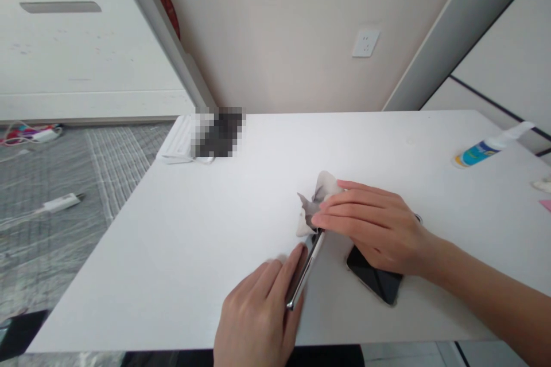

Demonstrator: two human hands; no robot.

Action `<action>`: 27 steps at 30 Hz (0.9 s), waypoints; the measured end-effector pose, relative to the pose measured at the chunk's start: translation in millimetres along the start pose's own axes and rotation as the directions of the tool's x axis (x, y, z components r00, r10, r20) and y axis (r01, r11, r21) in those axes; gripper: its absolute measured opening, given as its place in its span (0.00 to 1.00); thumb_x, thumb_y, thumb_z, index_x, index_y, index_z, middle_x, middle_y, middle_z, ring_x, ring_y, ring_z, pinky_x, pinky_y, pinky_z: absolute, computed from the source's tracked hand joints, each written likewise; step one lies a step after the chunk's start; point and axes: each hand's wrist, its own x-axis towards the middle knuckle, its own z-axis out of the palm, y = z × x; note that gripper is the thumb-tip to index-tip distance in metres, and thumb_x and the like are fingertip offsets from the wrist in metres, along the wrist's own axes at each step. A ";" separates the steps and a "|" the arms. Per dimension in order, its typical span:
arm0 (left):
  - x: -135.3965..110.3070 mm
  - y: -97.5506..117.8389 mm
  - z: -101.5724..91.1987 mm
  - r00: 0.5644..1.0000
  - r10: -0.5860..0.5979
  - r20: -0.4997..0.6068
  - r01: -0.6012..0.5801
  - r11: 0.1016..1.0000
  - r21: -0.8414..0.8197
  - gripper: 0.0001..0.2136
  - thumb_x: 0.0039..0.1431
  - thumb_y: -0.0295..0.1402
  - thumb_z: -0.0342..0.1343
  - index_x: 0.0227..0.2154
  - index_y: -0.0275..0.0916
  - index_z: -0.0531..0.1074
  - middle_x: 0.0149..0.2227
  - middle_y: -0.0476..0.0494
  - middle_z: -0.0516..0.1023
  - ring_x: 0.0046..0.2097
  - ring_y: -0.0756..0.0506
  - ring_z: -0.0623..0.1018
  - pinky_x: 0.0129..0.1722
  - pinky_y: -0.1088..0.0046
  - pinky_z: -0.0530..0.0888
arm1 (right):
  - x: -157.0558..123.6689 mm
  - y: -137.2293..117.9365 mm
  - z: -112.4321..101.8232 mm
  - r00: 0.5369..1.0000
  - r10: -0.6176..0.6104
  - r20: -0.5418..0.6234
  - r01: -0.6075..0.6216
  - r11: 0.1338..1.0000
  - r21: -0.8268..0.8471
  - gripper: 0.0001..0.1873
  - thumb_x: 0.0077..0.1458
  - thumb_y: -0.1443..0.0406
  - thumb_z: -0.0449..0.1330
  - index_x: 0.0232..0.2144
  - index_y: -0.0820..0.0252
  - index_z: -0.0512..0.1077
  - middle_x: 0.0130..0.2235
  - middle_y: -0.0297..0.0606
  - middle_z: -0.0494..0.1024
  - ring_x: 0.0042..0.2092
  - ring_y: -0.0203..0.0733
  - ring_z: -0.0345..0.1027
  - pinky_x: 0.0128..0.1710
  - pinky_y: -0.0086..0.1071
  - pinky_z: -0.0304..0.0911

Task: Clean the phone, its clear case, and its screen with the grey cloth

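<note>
My left hand [253, 312] is closed around the lower part of a smartphone [305, 275], which is tilted on edge so its shiny silver side faces up. A crumpled white tissue [326, 184] is pinched under the fingers of my right hand [383, 221], pressed against the phone's far end. That end is partly hidden by the tissue and fingers. Below my right palm, a second smartphone with a black screen [372, 276] lies on the white table [206, 241], partly covered by the hand.
A bottle with a blue label and white nozzle [477, 153] is at the right. White folded items [176, 140] lie at the back left corner beside a blurred dark patch. A white cable plug [62, 202] rests on the grey floor covering at left. A wall borders the table's far edge.
</note>
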 end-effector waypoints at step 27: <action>7.0 4.0 -3.1 0.985 0.058 -0.164 -0.043 0.994 0.098 0.16 0.70 0.29 0.44 0.26 0.42 0.69 0.21 0.49 0.74 0.24 0.46 0.77 0.23 0.69 0.68 | 3.1 -32.5 18.7 0.911 -0.127 0.391 0.169 0.983 -0.075 0.46 0.68 0.39 0.40 0.70 0.70 0.53 0.72 0.43 0.57 0.74 0.47 0.41 0.74 0.49 0.28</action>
